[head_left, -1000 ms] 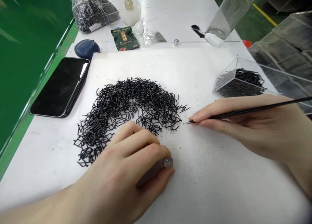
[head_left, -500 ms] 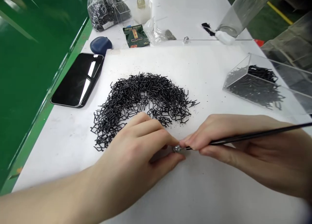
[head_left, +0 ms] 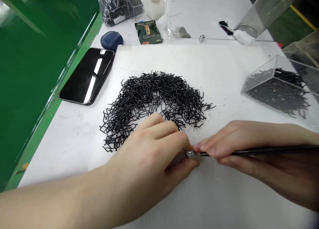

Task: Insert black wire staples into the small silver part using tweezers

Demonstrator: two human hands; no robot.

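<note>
Between the thumb and forefinger of my left hand (head_left: 154,156) is pinched a small shiny metal piece (head_left: 191,154), mostly covered by the fingertips. My right hand (head_left: 239,146) grips thin black tweezers (head_left: 264,151), whose tips point left at the metal piece. Whether the tips touch it or hold anything, I cannot tell. Just beyond my left hand lies a curved heap of short bent black pins (head_left: 159,86), and its knuckles overlap the near side of the heap.
A smartphone (head_left: 87,76) and a dark blue rounded case (head_left: 111,40) lie at left. Behind are a bag of black parts (head_left: 117,6), a green packet (head_left: 149,32) and a small metal nut (head_left: 201,38). A clear box (head_left: 276,89) with black pins stands at right.
The whole scene has shifted right in the picture as the camera turned a little. Both hands keep their grip, and the tweezers lie more level than before.
</note>
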